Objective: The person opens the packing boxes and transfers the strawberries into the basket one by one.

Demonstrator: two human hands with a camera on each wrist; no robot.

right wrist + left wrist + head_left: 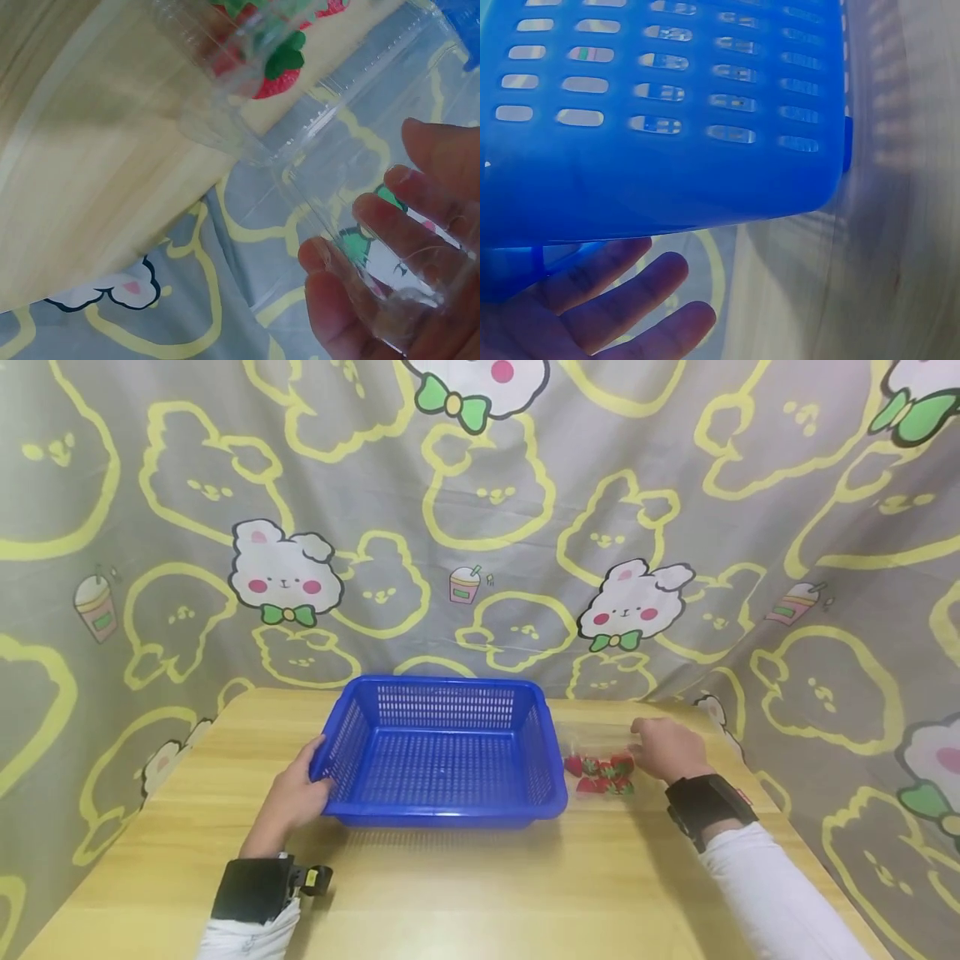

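A blue plastic basket (442, 814) with slotted walls stands on the table, its inside bare. My left hand (296, 789) grips its left rim; in the left wrist view three fingers (641, 296) reach out below the rim, and the thumb is hidden. To the right of the basket lies a clear plastic box with red strawberries (600, 774) with green leaves in it. My right hand (672, 750) holds the raised clear lid (330, 202) of this box at its edge, fingers showing through the plastic in the right wrist view.
The light wooden table (450, 902) ends at a grey curtain (390, 502) printed with yellow outlines and white rabbits, which hangs behind and along both sides. Each wrist wears a black band (708, 806), and the left one carries a small camera (317, 880).
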